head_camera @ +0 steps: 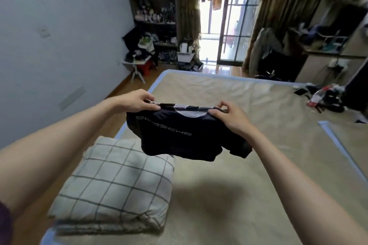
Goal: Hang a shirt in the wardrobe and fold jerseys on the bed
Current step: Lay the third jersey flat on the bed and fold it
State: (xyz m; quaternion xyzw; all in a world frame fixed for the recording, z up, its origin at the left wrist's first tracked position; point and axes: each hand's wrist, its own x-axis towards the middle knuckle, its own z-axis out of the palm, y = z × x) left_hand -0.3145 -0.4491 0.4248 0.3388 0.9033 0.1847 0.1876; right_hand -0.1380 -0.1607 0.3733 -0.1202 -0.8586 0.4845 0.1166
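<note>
Spread across the bed is a tan woven mat, with a checked pillow at its near left and a heap of clothes at the far right edge. Above the mat a dark jersey is held in the air, pinched at its upper edge by the left hand and the right hand, fingers and thumbs closed on the cloth. It is probably kept taut so that it can be laid flat for folding; cluttered shelves and a bright balcony door are seen behind.

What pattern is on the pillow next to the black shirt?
The pillow is white with thin dark lines making big squares, a check pattern. The head view shows it.
</note>
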